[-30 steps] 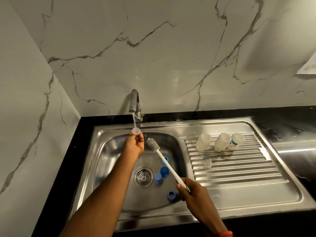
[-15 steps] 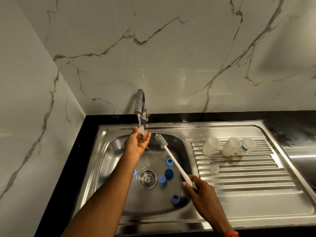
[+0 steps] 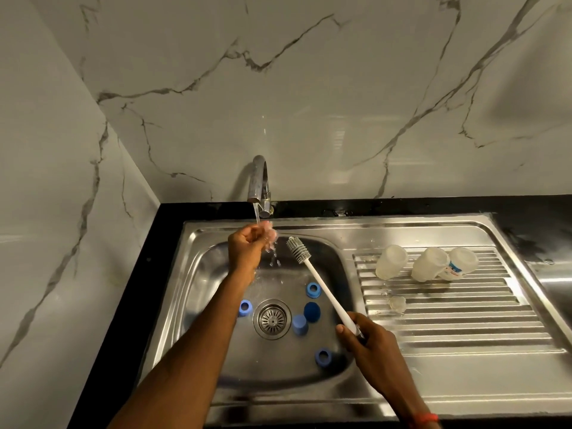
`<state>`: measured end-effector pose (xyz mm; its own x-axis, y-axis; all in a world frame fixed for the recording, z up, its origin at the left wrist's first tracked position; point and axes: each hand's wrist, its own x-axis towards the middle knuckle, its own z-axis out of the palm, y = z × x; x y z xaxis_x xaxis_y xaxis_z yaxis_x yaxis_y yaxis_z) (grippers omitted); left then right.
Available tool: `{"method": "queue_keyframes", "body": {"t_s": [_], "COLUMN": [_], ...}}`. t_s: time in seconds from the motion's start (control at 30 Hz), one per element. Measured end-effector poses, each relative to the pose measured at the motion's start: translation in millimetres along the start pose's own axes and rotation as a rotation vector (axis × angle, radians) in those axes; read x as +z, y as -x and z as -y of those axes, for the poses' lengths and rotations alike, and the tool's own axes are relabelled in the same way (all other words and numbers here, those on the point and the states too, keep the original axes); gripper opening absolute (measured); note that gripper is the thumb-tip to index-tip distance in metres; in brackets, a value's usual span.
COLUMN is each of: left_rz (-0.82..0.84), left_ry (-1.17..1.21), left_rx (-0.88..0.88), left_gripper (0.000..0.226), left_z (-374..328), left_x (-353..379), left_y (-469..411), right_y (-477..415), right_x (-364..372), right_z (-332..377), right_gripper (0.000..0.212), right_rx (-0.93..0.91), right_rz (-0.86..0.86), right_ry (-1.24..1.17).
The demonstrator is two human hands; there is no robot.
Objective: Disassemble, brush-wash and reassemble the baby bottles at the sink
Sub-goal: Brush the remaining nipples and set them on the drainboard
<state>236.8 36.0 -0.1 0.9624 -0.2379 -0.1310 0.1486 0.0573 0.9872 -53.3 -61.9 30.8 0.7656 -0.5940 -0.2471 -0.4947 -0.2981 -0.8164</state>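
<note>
Currently the left hand (image 3: 247, 247) is curled round a small clear part (image 3: 266, 225), probably a teat, directly under the stream from the tap (image 3: 259, 181); running water blurs it. The right hand (image 3: 368, 345) grips the handle end of the bottle brush (image 3: 325, 289), with the head raised over the basin just right of the left hand. Three bottle bodies (image 3: 391, 262) lie on the drainboard (image 3: 448, 329), well to the right. Blue rings and caps (image 3: 313, 289) sit round the drain (image 3: 272, 318).

Risks:
- The wet part may slip from the fingers and drop toward the drain.
- Water striking the fist may splash onto the desk (image 3: 402, 205).
- The idle brush may swing into the left hand.
</note>
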Motion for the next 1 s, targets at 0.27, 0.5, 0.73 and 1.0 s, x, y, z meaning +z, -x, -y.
{"method": "queue_keyframes", "body": {"t_s": [0.27,0.5,0.73,1.0], "left_rz": [-0.182,-0.172,-0.147,-0.194], "left_ry": [0.252,0.602,0.712,0.573], "left_rx": [-0.263,-0.699,-0.663,-0.602], "left_gripper": [0.009,0.015,0.018,0.013], "left_z": [4,10,6,5], "left_x": [-5,3,7,5], "left_y": [-8,-9,-8,-3], "right_y": [-2,-2,-2,-3], "right_x": [0,1,-2,-2], "right_z": [-3,-5,-9,-12], "right_gripper": [0.027,0.024,0.025,0.021], "right_rx": [-0.009,-0.025,-0.019,-0.046], "right_rz": [-0.004,-0.001,-0.012,-0.009], "right_ry": [-0.018,-0.021,-0.015,0.006]}}
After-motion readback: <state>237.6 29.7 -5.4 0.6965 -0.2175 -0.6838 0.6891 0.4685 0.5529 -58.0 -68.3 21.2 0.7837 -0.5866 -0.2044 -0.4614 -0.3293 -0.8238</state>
